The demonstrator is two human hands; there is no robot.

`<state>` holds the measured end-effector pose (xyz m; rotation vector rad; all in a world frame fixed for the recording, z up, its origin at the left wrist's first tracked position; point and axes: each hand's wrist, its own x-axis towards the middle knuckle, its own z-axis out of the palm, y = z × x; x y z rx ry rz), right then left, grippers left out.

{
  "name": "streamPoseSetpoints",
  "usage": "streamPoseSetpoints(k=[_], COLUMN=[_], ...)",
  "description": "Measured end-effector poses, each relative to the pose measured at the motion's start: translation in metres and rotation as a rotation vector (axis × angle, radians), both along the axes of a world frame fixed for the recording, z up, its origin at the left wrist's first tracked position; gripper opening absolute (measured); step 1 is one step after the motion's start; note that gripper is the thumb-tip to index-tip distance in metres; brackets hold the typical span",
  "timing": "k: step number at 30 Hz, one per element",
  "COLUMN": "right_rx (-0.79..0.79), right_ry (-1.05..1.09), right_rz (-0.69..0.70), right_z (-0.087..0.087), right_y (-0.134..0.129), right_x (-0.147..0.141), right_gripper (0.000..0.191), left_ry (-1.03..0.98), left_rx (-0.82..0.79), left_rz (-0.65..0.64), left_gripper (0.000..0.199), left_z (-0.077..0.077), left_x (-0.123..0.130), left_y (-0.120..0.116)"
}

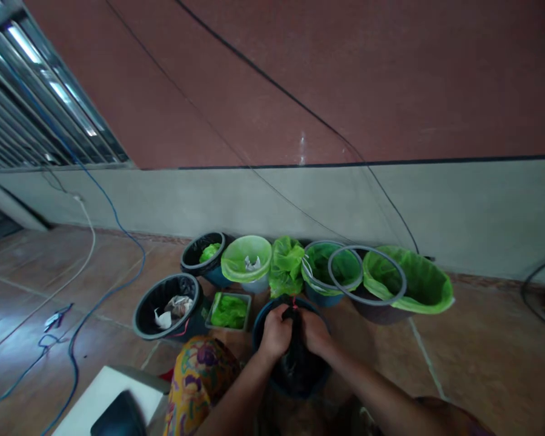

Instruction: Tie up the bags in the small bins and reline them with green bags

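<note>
My left hand (276,332) and my right hand (313,330) are side by side, fingers closed on the gathered top of a black plastic bag (295,363). A thin red tie (294,304) shows at the bag's neck between them. Below the hands the bag hangs inside a dark blue bucket (260,318). Just behind this bucket stands a bunched green bag (286,266). To its left is a small square container (246,321) with green plastic in it.
Lined bins stand along the wall: a black-lined one (138,318) with crumpled paper, a green-lined one (227,269), and a large green-lined one (442,290) beneath a loose grey ring (402,266). Blue cable (118,287) and a white box (95,399) lie left.
</note>
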<state>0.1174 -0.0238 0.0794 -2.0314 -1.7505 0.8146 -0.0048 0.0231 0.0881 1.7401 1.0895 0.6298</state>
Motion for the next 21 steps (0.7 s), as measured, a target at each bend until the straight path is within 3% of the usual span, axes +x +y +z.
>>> streamPoseSetpoints(k=[5,8,15,18,21], right_rx=[0.208,0.285,0.497,0.65,0.842], right_ry=[0.247,0.33,0.264,0.255,0.274], right_rz=[-0.164,-0.221,-0.379,-0.444,-0.519], right_z=[0.024,0.048,0.118,0.134,0.132], right_y=[0.008,0.026,0.102,0.134,0.163], right_x=[0.013,0.023,0.046,0.054,0.061], right_gripper=[0.035,0.035,0.026,0.021,0.023], left_ry=[-0.135,-0.195,-0.304,-0.372,-0.399], left_rx=[0.042,0.079,0.213,0.305,0.397], left_rz=[-0.049,-0.08,-0.102,-0.149,-0.173], left_gripper=[0.028,0.026,0.031,0.033,0.032], left_z=[0.036,0.063,0.126,0.14,0.137], left_x=[0.007,0.014,0.043,0.056,0.069], left_y=[0.011,0.026,0.101,0.136,0.169])
